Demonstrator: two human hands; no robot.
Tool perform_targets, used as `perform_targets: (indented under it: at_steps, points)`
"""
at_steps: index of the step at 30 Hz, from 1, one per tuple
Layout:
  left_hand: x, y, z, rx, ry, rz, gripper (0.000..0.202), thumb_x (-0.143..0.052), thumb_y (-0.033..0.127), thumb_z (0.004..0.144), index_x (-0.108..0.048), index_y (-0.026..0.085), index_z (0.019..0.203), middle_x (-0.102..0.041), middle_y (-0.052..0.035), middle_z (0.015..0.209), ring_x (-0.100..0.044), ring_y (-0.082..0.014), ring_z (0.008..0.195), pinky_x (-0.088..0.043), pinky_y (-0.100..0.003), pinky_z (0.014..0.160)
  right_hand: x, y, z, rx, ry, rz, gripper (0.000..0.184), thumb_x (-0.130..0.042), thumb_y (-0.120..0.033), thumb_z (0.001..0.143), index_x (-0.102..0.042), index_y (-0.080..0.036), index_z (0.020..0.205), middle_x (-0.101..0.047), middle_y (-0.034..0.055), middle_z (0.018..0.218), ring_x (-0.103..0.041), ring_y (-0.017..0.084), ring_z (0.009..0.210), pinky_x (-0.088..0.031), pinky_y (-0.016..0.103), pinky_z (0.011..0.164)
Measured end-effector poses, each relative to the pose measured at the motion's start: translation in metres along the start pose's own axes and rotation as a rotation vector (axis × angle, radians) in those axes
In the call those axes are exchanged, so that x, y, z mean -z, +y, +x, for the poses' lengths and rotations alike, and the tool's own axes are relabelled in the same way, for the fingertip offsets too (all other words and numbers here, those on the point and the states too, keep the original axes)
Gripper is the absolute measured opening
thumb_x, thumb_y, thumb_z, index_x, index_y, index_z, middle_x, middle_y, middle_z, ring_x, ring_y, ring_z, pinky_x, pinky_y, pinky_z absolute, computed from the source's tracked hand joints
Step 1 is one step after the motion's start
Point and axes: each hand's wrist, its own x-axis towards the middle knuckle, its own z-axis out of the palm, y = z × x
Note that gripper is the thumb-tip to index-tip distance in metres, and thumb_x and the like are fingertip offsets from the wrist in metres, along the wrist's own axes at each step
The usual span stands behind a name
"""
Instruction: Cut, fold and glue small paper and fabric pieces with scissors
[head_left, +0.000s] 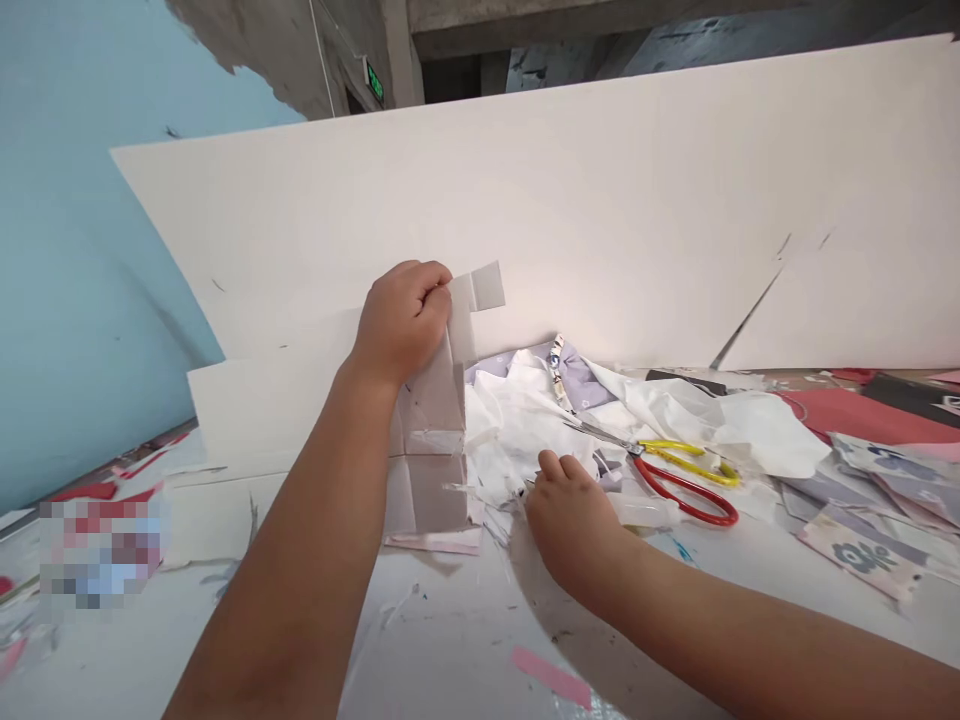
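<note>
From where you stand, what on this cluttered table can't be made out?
Head view, all of these:
The left hand hides its own fingertips and how they grip the folded sheet.
The right hand covers whatever its fingers touch and one end of a clear plastic piece.
A pixelated patch blurs whatever lies at lower left.
The printed scraps run off the right edge.

Left hand (401, 322) grips the top of a folded, translucent plastic sheet (427, 430) against an upright white foam board (480, 220). Right hand (570, 520) rests on crumpled white fabric scraps (525, 420), just beside steel scissors (679, 480) with red and yellow handles.
</note>
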Motion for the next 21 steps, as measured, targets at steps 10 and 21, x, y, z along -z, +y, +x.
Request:
perform_targets:
  at_steps: [10, 21]
  points:
    - [-0.053, -0.009, 0.005, -0.239, -0.323, 0.296, 0.049, -0.039, 0.016, 0.073, -0.041, 0.028, 0.121, -0.044, -0.0088, 0.112, -0.036, -0.0257, 0.110, -0.019, -0.046, 0.088, 0.030, -0.012, -0.027, 0.103, 0.004, 0.272, 0.026, -0.059, -0.003, 0.053, -0.061, -0.014, 0.076, -0.059, 0.0088, 0.074, -0.050, 0.023, 0.070, -0.030, 0.029, 0.052]
    - [-0.012, 0.015, -0.099, -0.425, -0.691, 0.330, 0.039, -0.040, 0.008, 0.069, -0.053, 0.019, 0.104, -0.051, -0.0122, 0.107, -0.042, -0.0261, 0.099, -0.022, -0.043, 0.078, -0.008, -0.008, -0.023, 0.060, 0.297, 0.914, 0.027, -0.042, -0.012, 0.071, -0.050, -0.020, 0.096, -0.056, 0.0039, 0.092, -0.053, 0.015, 0.069, -0.037, 0.026, 0.057]
